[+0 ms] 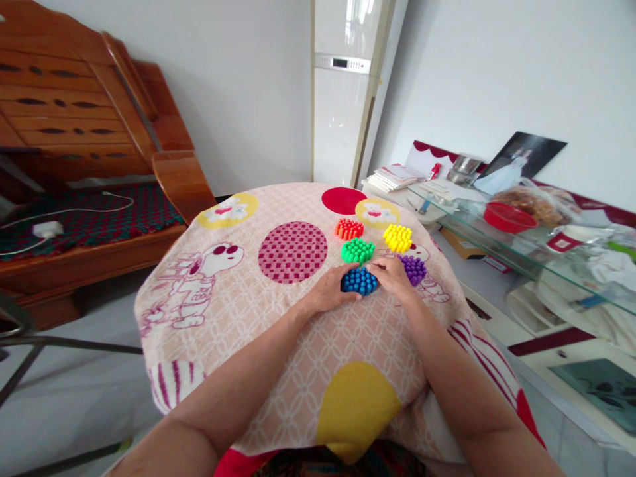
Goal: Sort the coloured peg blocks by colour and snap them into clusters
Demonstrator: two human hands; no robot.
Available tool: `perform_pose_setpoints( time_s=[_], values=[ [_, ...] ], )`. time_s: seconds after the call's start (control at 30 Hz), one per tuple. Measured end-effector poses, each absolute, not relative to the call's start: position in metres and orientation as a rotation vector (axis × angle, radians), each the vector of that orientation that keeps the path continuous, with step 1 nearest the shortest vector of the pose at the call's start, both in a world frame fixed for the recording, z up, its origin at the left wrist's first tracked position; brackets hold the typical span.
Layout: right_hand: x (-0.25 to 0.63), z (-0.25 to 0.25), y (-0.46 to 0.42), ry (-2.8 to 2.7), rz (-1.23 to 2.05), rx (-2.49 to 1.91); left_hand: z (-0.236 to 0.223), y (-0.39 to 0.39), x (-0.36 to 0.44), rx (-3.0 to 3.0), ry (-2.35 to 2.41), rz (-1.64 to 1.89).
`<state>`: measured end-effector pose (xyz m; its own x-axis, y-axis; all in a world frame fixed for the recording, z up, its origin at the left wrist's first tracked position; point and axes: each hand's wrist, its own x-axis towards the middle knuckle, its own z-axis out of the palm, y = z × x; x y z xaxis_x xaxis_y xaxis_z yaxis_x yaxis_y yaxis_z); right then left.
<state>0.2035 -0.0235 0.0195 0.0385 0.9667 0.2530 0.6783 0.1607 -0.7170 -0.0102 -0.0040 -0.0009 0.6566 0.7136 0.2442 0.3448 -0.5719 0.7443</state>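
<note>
Five spiky toy pieces lie on a cartoon-print cloth (238, 311) over a round table: red (348, 228), yellow (398, 237), green (357, 250), purple (415, 268) and blue (358, 281). My left hand (332, 290) rests on the cloth with its fingers curled against the left side of the blue piece. Pinched fingers of my right hand (393, 277) touch the blue piece's right edge, with the purple piece just to its right. Both hands grip the blue piece between them.
A wooden bench (94, 139) with a white cable stands at the left. A tall white cabinet (345, 86) is behind the table. At the right, a glass shelf (536, 258) carries a red bowl (507, 217), papers, a photo and bags.
</note>
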Motion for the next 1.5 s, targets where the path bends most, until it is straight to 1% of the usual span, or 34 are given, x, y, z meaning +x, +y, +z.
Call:
perform_pose_setpoints(
  time_s=[0.17,0.27,0.37,0.5,0.57,0.63,0.7,0.83,0.93,1.1,1.2,1.27,1.33,1.5],
  values=[
    [0.2,0.02,-0.025,-1.748,0.439,-1.577,-0.004,-0.002,-0.01,2.156,0.815,0.726],
    [0.198,0.028,-0.03,-1.673,0.315,-1.538,-0.004,-0.003,-0.011,2.122,0.827,0.738],
    [0.209,0.045,-0.037,-1.512,0.107,-1.521,-0.002,-0.006,-0.014,2.093,0.812,0.787],
    [0.253,0.061,-0.044,-1.351,-0.23,-1.753,0.006,-0.014,-0.016,2.169,0.817,0.891],
    [0.277,0.059,-0.045,-1.303,-0.3,-1.967,0.011,-0.021,-0.01,2.3,0.822,0.886],
    [0.294,0.052,-0.043,-1.295,-0.258,-2.16,0.014,-0.028,0.001,2.453,0.813,0.822],
    [0.3,0.044,-0.039,-1.329,-0.145,-2.277,0.015,-0.035,0.017,2.585,0.81,0.73],
    [0.283,0.034,-0.026,-1.38,0.054,-2.272,0.013,-0.035,0.039,2.721,0.915,0.623],
    [0.256,0.029,-0.016,-1.443,0.271,-2.031,0.013,-0.019,0.029,2.702,1.124,0.634],
    [0.199,0.025,-0.013,-1.472,0.945,-1.352,0.011,0.038,-0.031,2.441,1.513,0.822],
    [0.177,0.033,-0.019,-1.499,1.139,-1.038,0.008,0.072,-0.065,2.169,1.754,0.918],
    [0.175,0.04,-0.023,-1.51,1.136,-0.946,0.007,0.087,-0.08,2.029,1.843,1.012],
    [0.185,0.045,-0.023,-1.487,1.023,-0.99,0.005,0.094,-0.088,1.926,1.863,1.079],
    [0.238,0.035,-0.008,-1.269,0.499,-1.335,0.0,0.096,-0.095,1.779,1.786,1.15]
  ],
)
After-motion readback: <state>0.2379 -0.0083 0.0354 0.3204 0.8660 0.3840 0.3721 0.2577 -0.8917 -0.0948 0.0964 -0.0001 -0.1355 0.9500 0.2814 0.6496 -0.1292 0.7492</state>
